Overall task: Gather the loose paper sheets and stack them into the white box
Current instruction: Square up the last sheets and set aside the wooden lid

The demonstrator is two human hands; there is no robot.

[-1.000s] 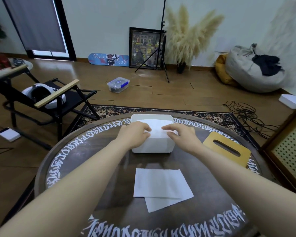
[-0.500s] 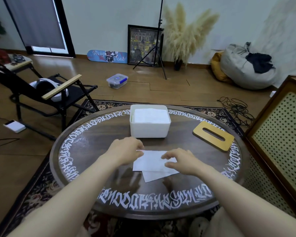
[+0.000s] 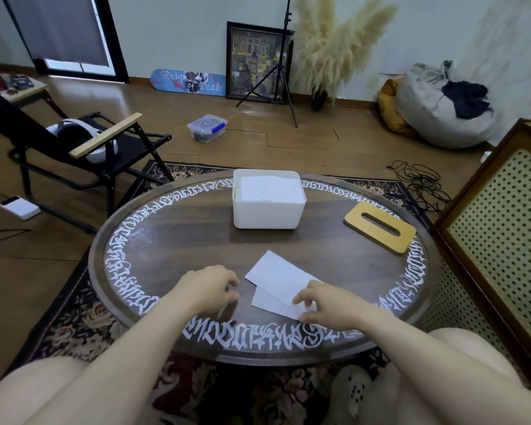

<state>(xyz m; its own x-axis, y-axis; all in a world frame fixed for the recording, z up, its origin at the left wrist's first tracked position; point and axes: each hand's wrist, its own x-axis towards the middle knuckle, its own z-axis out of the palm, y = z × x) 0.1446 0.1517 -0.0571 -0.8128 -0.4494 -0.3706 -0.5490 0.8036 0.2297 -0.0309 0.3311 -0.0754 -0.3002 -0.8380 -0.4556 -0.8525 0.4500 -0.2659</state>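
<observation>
Two loose paper sheets (image 3: 276,283) lie overlapped on the near part of a round dark wooden surface (image 3: 178,240), whose rim carries a ring of white script. It stands on a patterned rug (image 3: 83,320) over a wood floor. Farther back, a black folding chair (image 3: 74,148) holds a white headset, a clear storage tub (image 3: 207,128) sits on the floor, and a skateboard deck (image 3: 188,81), a framed picture (image 3: 252,59), a tripod stand (image 3: 284,65) and pampas grass (image 3: 334,47) line the far wall, with a grey beanbag (image 3: 436,108) to the right. A perforated cabinet (image 3: 500,234) stands close against the surface's right side, and a coil of black cable (image 3: 420,185) lies beyond it. On the surface, a wooden slotted lid (image 3: 380,226) rests to the right, apart from everything else. The white box (image 3: 269,214) sits at the far centre, well apart from the loose sheets, with a stack of white paper inside reaching near its rim. The right hand (image 3: 325,305) pinches the near right corner of the sheets between curled fingers and thumb. The left hand (image 3: 207,286) rests just beside the sheets' left edge, fingers loosely curled and holding nothing
</observation>
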